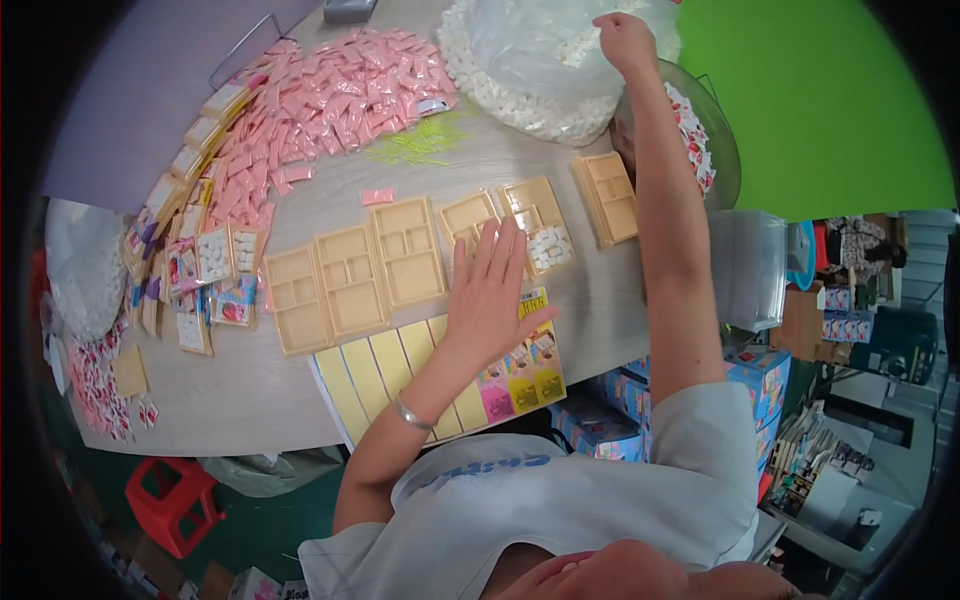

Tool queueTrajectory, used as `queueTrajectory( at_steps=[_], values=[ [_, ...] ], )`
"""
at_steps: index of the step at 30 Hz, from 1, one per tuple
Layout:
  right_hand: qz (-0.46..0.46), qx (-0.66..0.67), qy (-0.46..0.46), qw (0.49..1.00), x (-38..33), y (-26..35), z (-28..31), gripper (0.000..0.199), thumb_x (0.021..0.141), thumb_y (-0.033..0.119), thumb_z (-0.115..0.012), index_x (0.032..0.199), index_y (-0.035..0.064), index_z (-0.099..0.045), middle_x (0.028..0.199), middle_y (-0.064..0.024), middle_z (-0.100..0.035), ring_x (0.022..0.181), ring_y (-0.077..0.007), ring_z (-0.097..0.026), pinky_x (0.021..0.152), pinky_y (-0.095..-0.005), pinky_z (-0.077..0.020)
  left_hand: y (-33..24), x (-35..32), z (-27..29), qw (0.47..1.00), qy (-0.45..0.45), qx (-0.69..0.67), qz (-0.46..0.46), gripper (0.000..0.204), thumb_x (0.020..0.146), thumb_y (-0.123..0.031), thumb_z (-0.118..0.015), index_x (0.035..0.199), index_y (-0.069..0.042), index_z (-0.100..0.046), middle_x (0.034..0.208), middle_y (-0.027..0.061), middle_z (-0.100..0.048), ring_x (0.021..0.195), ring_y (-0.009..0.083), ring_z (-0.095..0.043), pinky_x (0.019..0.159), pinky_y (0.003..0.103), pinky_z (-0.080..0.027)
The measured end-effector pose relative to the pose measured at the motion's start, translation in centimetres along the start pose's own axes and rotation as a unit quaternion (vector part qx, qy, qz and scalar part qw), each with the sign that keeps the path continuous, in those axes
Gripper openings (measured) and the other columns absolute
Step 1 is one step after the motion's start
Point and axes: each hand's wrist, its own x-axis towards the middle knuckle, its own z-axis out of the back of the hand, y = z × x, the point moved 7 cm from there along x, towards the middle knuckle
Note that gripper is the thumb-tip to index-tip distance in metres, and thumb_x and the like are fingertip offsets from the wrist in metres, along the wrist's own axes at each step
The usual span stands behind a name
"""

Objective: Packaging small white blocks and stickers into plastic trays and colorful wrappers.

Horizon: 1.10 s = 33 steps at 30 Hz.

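Note:
My left hand point(488, 290) lies with fingers stretched over a beige compartment tray point(466, 212), hiding part of it. Beside it, the rightmost tray in the row point(535, 196) has small white pieces point(550, 248) in its lower compartment. Further left stand more beige trays point(408, 250) with nothing in their compartments. My right arm reaches far out, and my right hand point(627, 42) is closed above a large clear bag of white pieces point(530, 95). Whatever its fingers hold is too small to make out.
Pink packets point(340, 90) are heaped at the back left, near thin green sticks point(420, 138). Stacked trays point(605, 200) stand beside a bowl of red-and-white packets point(690, 140). Sticker sheets point(385, 375) lie at the front edge. Packed trays point(213, 255) crowd the left.

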Motion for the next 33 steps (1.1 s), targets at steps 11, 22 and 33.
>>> queueTrajectory(
  at_steps=[11,22,33],
  values=[
    [0.023,-0.326,0.156,0.932,1.6,-0.7,-12.5,0.047,0.093,0.031,-0.061,0.132,0.0050,-0.057,0.120,-0.0243,-0.067,0.107,-0.0380,-0.069,0.093,-0.0469,-0.0551,3.9,-11.2,5.4,0.977,-0.107,-0.178,0.040,0.056,0.087,-0.031,-0.069,0.131,0.002,-0.059,0.128,0.0197,-0.062,0.121,0.0382,-0.058,0.111,0.055,-0.035],
    [0.075,-0.320,0.126,0.936,6.0,-6.5,-10.7,0.041,0.095,0.038,-0.057,0.104,0.0002,-0.069,0.112,-0.0217,-0.071,0.103,-0.0374,-0.069,0.088,-0.0495,-0.0550,1.4,-13.1,0.7,0.981,-0.058,-0.185,-0.020,0.036,0.081,-0.019,-0.075,0.114,-0.007,-0.069,0.110,0.0078,-0.068,0.103,0.0249,-0.064,0.100,0.046,-0.042],
    [-0.233,0.789,0.251,0.510,-12.3,5.8,-3.7,0.018,0.107,0.025,-0.053,0.100,0.0094,-0.060,0.071,0.0030,-0.055,0.053,-0.0063,-0.046,0.043,-0.0208,-0.0368,4.1,-11.6,5.6,0.959,-0.182,-0.209,-0.050,0.035,0.076,-0.019,-0.083,0.109,-0.011,-0.073,0.104,0.0049,-0.068,0.104,0.0255,-0.062,0.095,0.044,-0.045]
  ],
)
